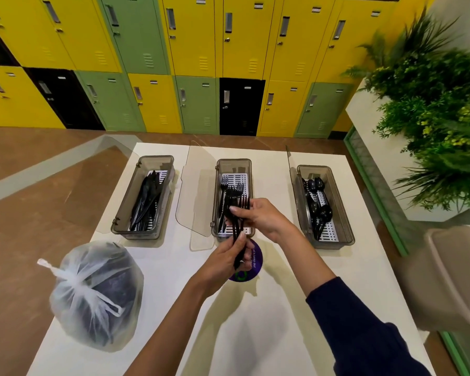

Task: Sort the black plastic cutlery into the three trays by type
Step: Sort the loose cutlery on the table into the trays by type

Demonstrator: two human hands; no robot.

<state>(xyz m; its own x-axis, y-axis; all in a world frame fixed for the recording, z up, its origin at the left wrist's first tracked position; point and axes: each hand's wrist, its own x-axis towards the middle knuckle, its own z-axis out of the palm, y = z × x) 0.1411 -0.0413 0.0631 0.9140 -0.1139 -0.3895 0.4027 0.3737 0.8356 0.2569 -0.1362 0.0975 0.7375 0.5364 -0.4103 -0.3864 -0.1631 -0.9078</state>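
Observation:
Three smoky clear trays stand in a row on the white table (269, 308). The left tray (125, 213) holds black knives (145, 202). The middle tray (234, 165) holds black forks (224, 185). The right tray (345, 213) holds black spoons (319, 210). A bundle of black forks (238, 213) is held over the near end of the middle tray, tines pointing away. My left hand (225, 260) grips the handles from below. My right hand (261, 217) pinches the bundle near the tines.
A tied translucent bag (98, 291) with dark contents sits at the table's front left. Clear tray lids (193, 194) stand open beside the trays. A purple round sticker (251, 267) lies under my hands. A beige chair (451, 278) is at right, plants behind it, lockers at the back.

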